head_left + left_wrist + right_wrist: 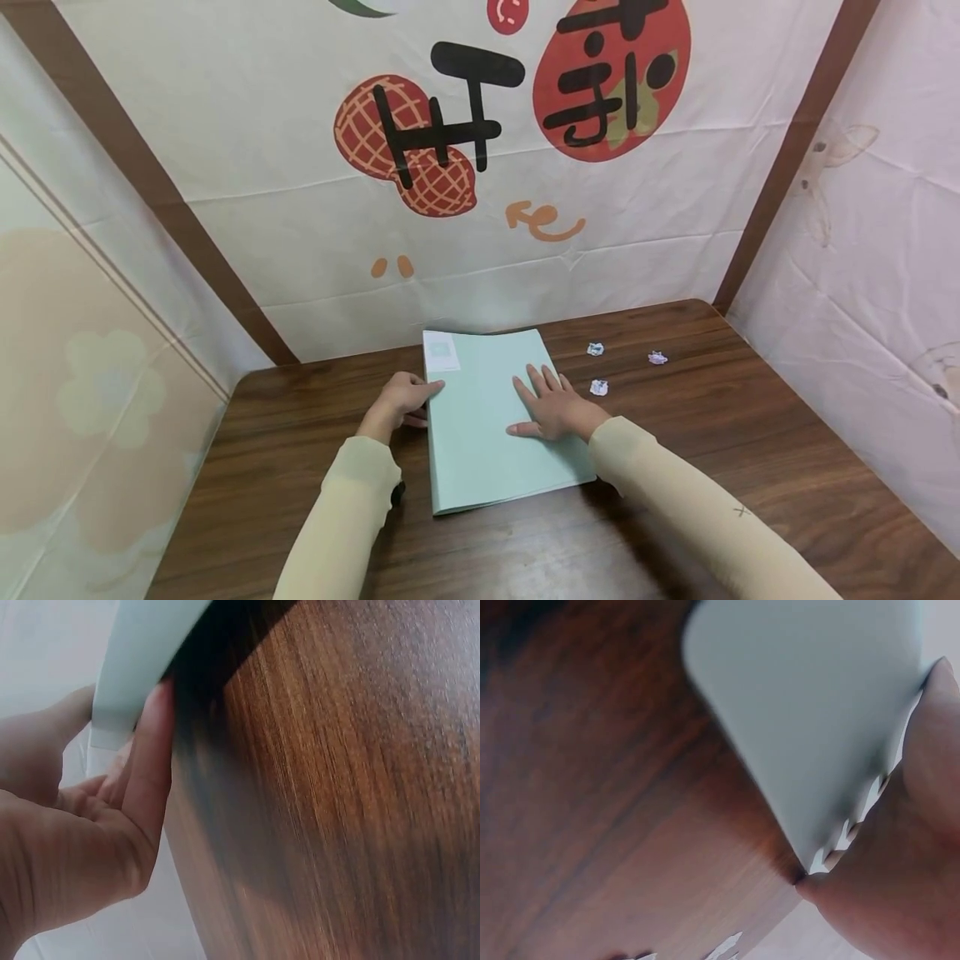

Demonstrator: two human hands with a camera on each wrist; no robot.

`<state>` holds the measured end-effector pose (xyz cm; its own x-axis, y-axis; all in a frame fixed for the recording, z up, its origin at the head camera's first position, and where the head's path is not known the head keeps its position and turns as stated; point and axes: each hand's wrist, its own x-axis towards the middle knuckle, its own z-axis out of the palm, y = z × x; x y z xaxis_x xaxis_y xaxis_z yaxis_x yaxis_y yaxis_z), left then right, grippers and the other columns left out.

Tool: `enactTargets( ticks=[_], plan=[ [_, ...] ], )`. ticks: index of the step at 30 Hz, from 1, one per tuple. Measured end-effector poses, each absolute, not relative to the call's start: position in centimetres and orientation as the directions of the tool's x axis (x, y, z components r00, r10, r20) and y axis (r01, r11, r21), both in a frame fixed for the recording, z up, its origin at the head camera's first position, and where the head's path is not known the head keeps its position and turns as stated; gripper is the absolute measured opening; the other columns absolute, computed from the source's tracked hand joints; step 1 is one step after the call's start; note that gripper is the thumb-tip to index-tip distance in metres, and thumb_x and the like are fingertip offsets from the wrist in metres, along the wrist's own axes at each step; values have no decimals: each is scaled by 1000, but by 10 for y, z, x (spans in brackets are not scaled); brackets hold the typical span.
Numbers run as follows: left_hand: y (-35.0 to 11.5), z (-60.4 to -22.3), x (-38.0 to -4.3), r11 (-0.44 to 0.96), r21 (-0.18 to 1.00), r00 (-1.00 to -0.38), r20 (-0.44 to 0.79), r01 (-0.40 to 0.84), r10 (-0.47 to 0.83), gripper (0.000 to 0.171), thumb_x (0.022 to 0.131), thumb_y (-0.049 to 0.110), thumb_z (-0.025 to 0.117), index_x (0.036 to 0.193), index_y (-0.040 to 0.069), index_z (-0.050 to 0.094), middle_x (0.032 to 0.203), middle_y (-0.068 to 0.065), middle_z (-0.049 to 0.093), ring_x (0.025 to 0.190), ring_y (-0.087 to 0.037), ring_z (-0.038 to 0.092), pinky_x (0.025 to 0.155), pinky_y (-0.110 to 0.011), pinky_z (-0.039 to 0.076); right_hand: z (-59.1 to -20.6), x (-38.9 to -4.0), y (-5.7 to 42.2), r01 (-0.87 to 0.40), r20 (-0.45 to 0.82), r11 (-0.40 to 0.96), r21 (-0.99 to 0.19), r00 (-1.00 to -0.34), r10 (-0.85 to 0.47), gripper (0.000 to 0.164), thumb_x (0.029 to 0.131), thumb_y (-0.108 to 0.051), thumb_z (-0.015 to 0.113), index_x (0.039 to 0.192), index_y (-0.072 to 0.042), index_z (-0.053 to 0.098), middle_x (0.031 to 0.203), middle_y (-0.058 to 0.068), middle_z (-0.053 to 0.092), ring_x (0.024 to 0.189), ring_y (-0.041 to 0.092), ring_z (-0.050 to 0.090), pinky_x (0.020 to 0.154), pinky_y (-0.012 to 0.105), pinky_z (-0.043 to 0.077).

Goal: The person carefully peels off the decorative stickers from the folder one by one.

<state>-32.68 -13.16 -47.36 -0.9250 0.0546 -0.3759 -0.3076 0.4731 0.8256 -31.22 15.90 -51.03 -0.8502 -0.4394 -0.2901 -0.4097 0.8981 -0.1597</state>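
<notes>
A pale green file folder (480, 454) lies closed on the wooden table, a white label (442, 360) at its top left corner. My left hand (401, 402) grips the folder's left edge, the spine side; its thumb is on the cover. In the left wrist view, the fingers (150, 757) of that hand reach under the folder's spine (142, 667). Spread over the right part of the cover, my right hand (558, 414) rests with its fingers straight. The right wrist view shows the hand (907, 855) along the cover (802, 712), near the folder's side edge.
Three small crumpled paper bits, one nearer (599, 387) and two farther back (596, 349) (657, 357), lie right of the folder on the brown table (720, 433). A printed cloth wall (300, 233) rises behind the table, with further cloth at both sides.
</notes>
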Motion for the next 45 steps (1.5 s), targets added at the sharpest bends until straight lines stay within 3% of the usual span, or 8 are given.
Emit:
enactTargets(
  ticks=[8,12,21,29,33,40,45],
  plan=[
    [-139,-469,-320,397,869,-904,-389,-296,177,35,101,25,67,113,-7,60,92,-15,64,67,-18,71,67,-36,63,-515,-311,168,-465,-271,871,-159,-828,-491,100,94,-81,36,167,-21,3,172,14,-9,157,37,-9,124,60,0],
    [-143,-466,-316,387,878,-894,-386,-281,227,31,102,22,65,111,-8,62,89,-14,68,67,-17,72,67,-35,63,-509,-308,169,-489,-268,848,-203,-805,-529,98,96,-77,40,167,-18,7,172,17,-5,157,39,-3,123,63,4],
    [-140,-441,-302,305,917,-892,-345,-255,291,36,104,21,62,120,-12,58,91,-14,68,67,-17,72,66,-33,62,-470,-291,165,-473,-224,775,-419,-773,-593,92,101,-65,46,164,-6,16,169,24,9,156,41,9,122,63,12],
    [-127,-418,-283,317,924,-917,-301,-213,261,36,103,21,65,117,-11,56,92,-18,69,66,-19,72,67,-38,63,-425,-246,126,-455,-193,659,-598,-717,-670,98,101,-63,49,163,2,9,169,26,2,157,35,6,125,51,18],
    [-119,-410,-277,329,925,-937,-270,-189,220,32,102,21,66,111,-9,58,88,-17,71,62,-17,71,64,-37,63,-411,-228,107,-422,-190,681,-598,-751,-632,101,100,-62,53,162,5,9,168,28,2,157,36,8,124,51,21],
    [-109,-399,-272,388,905,-964,-236,-173,120,29,99,22,69,100,-6,58,79,-16,66,52,-14,66,59,-35,62,-408,-210,78,-325,-150,742,-587,-856,-494,109,93,-61,64,159,10,15,164,36,12,152,47,19,115,69,26],
    [-108,-396,-264,399,901,-973,-215,-167,79,29,98,22,70,97,-4,55,84,-19,65,52,-15,66,56,-35,61,-410,-204,67,-271,-169,728,-629,-867,-469,106,90,-46,65,159,10,8,164,36,5,152,52,11,118,59,29]
  ],
)
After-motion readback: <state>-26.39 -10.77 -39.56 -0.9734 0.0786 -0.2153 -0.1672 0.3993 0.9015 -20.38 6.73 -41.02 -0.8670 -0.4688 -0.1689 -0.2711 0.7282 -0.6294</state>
